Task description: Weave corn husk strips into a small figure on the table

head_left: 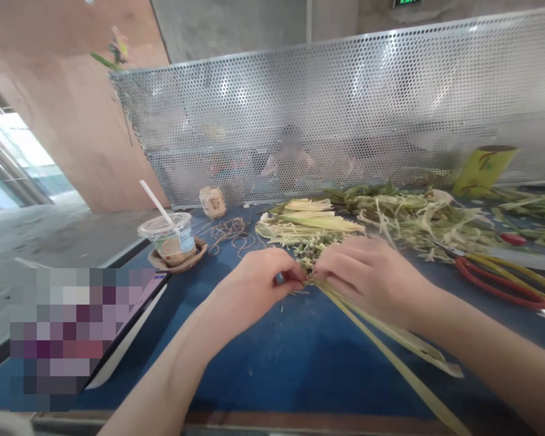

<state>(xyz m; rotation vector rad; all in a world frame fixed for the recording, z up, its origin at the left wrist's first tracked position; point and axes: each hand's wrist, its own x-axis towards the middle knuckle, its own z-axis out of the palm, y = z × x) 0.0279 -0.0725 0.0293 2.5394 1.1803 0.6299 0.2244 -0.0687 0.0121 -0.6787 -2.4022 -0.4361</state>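
Observation:
My left hand (266, 272) is closed at the middle of the blue table, with thumb and forefinger pinching the near end of a narrow plant strip that looks like corn husk. Right beside it, my right hand (361, 269) is closed on the same spot, its fingertips almost touching the left ones. From under the right hand, long pale green husk strips (386, 348) trail over the table toward its lower right edge. Just beyond my fingers lie a small heap of dry greenish bits (315, 245) and a stack of pale yellow husks (309, 217).
Scissors with red and yellow handles (499, 284) lie at right, near a pile of shredded husks (418, 215) and a yellow-green cylinder (485, 172). At left are a straw cup (170, 245), tangled twine (231, 236) and a pixelated device (72, 339). A perforated metal screen (290, 109) stands behind.

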